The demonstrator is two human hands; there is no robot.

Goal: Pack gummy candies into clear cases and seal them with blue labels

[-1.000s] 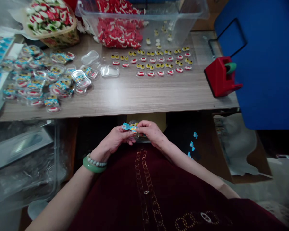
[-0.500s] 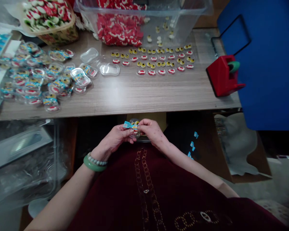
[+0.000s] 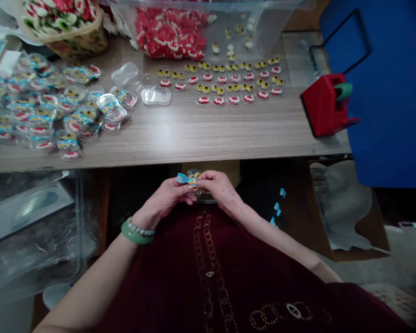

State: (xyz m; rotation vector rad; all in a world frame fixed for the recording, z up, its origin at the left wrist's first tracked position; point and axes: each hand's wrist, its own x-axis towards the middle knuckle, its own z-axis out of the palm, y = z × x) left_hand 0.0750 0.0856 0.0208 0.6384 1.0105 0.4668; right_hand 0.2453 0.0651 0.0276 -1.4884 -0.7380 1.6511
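Observation:
Just below the table edge, my left hand (image 3: 169, 196) is closed on a small clear plastic candy pack (image 3: 195, 174) with yellow eyeball pieces inside. A blue printed label (image 3: 182, 178) lies across the pack, its left end sticking out past my left fingers. My right hand (image 3: 219, 188) pinches the label's right part against the pack, its fingertips partly hiding it. The lower part of the pack is covered by my left thumb and fingers.
Labelled packs (image 3: 45, 115) are heaped at the table's left. Rows of open packs (image 3: 232, 88) with eyeballs and red-and-white teeth lie behind. A clear bin (image 3: 263, 27), a tub (image 3: 79, 44), an empty plastic shell (image 3: 156, 96) and a red tape dispenser (image 3: 324, 106) stand around.
Both hands stay at the pack with nearly the same grip; the label's left end has tilted slightly. The camera view has shifted a little, moving the table items slightly.

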